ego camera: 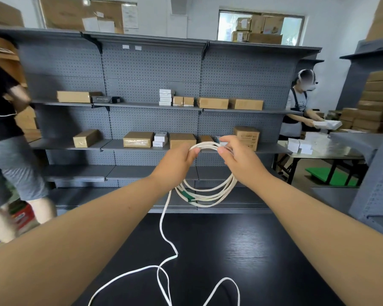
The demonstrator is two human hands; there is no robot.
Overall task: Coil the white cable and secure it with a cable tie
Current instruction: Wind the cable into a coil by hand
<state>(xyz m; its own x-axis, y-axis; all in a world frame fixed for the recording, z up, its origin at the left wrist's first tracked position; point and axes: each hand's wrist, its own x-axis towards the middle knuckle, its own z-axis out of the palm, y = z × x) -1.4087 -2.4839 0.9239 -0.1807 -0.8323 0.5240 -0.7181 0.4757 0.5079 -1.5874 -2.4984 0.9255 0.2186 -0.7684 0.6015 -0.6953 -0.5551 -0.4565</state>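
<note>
Shelving of grey perforated steel (150,69) fills the background, above a black wood-grain table (241,250). Over the table's far edge hangs the white braided cable (208,198), several loops gathered into a coil held up in the air, its loose tail dropping to the tabletop and crossing itself there. The left hand (177,164) grips the coil's top; the right hand (237,157) pinches the same loops just beside it. A small green band (187,195) sits on the lower loops, possibly a tie, though blur hides it. Drawn up fast, the crossed tail could knot; a slackened pinch could let the loops spring apart.
</note>
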